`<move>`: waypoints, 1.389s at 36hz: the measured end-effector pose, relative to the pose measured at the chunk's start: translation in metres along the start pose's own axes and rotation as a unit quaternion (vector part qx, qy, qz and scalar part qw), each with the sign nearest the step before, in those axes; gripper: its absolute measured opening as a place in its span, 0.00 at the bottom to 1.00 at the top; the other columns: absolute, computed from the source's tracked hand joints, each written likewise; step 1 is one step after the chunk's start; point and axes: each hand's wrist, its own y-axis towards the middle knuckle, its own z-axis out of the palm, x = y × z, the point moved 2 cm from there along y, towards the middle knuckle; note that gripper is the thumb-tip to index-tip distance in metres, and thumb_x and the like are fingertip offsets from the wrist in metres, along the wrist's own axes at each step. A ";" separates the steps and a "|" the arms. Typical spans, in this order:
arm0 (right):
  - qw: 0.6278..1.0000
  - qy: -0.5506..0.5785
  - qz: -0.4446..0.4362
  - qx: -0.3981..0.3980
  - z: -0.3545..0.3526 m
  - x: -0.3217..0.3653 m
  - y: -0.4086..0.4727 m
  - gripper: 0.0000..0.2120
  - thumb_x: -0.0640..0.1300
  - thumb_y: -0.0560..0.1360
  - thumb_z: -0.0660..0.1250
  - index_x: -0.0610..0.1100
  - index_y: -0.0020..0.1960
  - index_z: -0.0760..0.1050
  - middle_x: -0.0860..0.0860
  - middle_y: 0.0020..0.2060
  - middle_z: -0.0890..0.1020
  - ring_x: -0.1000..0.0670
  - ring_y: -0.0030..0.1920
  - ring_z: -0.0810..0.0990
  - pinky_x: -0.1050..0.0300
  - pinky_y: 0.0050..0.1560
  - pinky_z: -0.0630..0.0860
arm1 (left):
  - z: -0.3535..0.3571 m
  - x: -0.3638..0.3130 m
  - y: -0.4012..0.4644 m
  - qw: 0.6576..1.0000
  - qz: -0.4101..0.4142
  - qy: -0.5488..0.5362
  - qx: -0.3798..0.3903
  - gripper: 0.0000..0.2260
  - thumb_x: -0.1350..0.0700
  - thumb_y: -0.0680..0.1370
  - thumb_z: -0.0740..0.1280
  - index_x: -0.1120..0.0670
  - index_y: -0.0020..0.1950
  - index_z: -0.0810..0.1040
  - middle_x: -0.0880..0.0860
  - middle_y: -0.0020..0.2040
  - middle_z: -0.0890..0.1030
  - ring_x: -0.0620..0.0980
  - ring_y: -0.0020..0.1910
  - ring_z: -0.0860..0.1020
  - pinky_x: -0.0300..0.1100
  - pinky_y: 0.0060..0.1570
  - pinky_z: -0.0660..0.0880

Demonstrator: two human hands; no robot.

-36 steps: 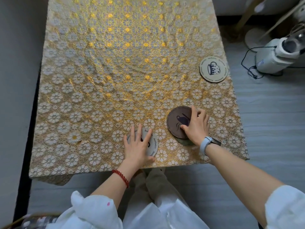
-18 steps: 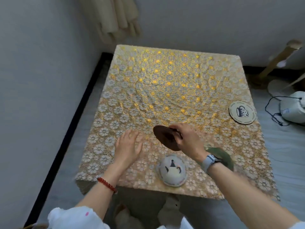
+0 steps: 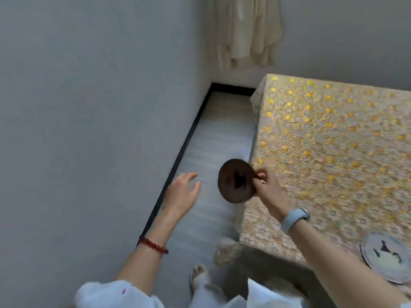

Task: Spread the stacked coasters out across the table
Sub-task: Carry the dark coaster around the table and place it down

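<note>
Beside table [image 3: 333, 152], right hand [image 3: 268, 190] pinching brown coaster [image 3: 236, 181]; left hand [image 3: 182, 192] spread, empty.

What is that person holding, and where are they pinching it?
The right hand pinches the brown coaster by its right edge. The left hand holds nothing.

The table [image 3: 333, 152] runs off the right edge, its far side out of sight. The pale coaster [image 3: 384, 258] is smeared, part-covered by the right forearm, its picture unreadable. The brown coaster [image 3: 235, 181] shows only a dark blur.
</note>
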 end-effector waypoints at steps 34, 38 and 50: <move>0.959 0.187 0.162 -0.140 -0.021 0.047 0.234 0.12 0.36 0.75 0.61 0.41 0.59 0.71 0.43 0.42 0.81 0.46 0.41 0.81 0.56 0.38 0.80 | 0.071 -0.157 0.384 0.882 0.202 0.144 0.402 0.15 0.51 0.79 0.58 0.53 0.64 0.69 0.57 0.55 0.80 0.54 0.52 0.77 0.48 0.51 0.76; 0.888 0.276 0.242 -0.277 -0.040 0.014 0.220 0.11 0.35 0.75 0.60 0.42 0.57 0.70 0.42 0.43 0.80 0.41 0.42 0.81 0.46 0.41 0.81 | 0.111 -0.187 0.383 0.846 0.249 0.153 0.447 0.18 0.53 0.79 0.59 0.54 0.68 0.65 0.57 0.61 0.76 0.53 0.53 0.75 0.43 0.49 0.73; 0.717 0.332 0.342 -0.508 -0.041 -0.022 0.208 0.15 0.33 0.76 0.59 0.39 0.62 0.69 0.42 0.55 0.76 0.45 0.45 0.78 0.59 0.36 0.80 | 0.212 -0.230 0.384 0.659 0.493 0.292 0.487 0.25 0.53 0.76 0.62 0.53 0.71 0.60 0.59 0.71 0.63 0.59 0.69 0.63 0.56 0.68 0.64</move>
